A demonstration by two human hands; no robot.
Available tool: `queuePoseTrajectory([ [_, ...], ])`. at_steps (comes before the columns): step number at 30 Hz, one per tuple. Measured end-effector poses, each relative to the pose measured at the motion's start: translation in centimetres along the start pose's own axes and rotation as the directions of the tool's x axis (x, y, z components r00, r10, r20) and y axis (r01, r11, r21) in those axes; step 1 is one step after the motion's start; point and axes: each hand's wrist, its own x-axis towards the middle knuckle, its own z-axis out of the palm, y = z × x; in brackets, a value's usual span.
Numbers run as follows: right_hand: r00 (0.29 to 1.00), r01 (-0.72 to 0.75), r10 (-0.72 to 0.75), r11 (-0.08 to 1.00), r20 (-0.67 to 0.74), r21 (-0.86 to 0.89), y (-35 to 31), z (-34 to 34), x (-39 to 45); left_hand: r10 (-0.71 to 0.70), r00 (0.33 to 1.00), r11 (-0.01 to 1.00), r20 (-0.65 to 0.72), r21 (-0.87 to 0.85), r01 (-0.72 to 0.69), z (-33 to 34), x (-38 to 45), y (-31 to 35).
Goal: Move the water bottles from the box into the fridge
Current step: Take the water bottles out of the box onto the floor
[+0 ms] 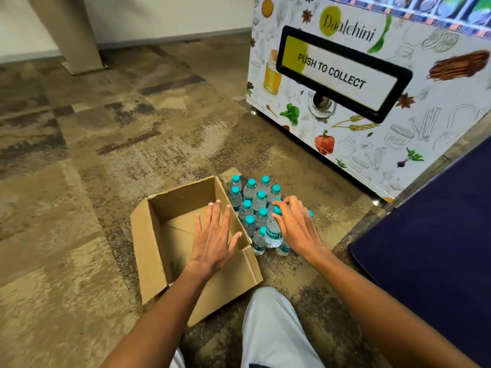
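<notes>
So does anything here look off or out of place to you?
Nothing spilled or damaged. The cardboard box is empty; the water bottles stand upright on the carpet beside it. The right hand grips one bottle; the left hand hovers open over the box.

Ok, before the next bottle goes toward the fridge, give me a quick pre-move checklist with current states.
1. Box emptied: ok, only bare cardboard shows inside.
2. Bottles upright on the carpet beside the box: ok.
3. Right hand on a bottle: ok, fingers at its cap, bottle tilted.
4. Left hand free: ok, open above the box.
5. Fridge open and ready: cannot tell.
</notes>
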Motion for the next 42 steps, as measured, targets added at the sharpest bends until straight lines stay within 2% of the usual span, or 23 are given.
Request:
queuePoseTrajectory([
  [8,0.977,-0.11,0.131,0.985,0.167,-0.132,1.6,3.8,-2.1,-0.016,0.998,1.0,0.062,0.006,0.015,2.0,-0.2,-0.1],
  [11,0.948,-0.129,0.171,0.977,0.268,-0.167,1.5,4.7,-2.8,-0.021,0.996,1.0,0.086,0.015,0.02,2.5,-0.5,-0.5],
  [16,0.904,-0.148,0.228,0.96,0.361,-0.236,1.1,6.6,-4.2,-0.049,0.993,0.999,0.103,0.016,0.048,3.5,-1.2,-2.0],
  [21,0.88,-0.208,0.286,0.95,0.378,-0.234,0.9,7.6,-4.6,-0.091,0.992,0.996,0.09,0.032,0.089,3.7,-1.5,-3.7],
  [24,0.909,-0.257,0.291,0.955,0.298,-0.151,0.5,7.4,-4.0,-0.105,0.992,0.994,0.076,0.021,0.103,3.7,-1.3,-4.4],
  [27,0.955,-0.249,0.251,0.968,0.157,-0.036,-0.4,6.9,-2.2,-0.12,0.991,0.993,0.061,0.009,0.119,3.7,-0.8,-4.8],
  [31,0.982,-0.171,0.164,0.983,0.097,0.061,-2.8,7.0,0.9,-0.129,0.99,0.991,0.05,-0.025,0.13,3.6,0.4,-5.2],
  [37,0.985,-0.025,0.009,0.996,0.17,0.09,-7.3,10.7,6.1,-0.09,0.996,0.996,-0.018,-0.007,0.09,5.2,5.1,-8.0],
  [42,0.961,-0.039,0.009,0.994,0.277,0.103,-8.9,15.3,10.1,-0.016,1.0,1.0,-0.023,-0.014,0.016,7.8,10.2,-10.9],
])
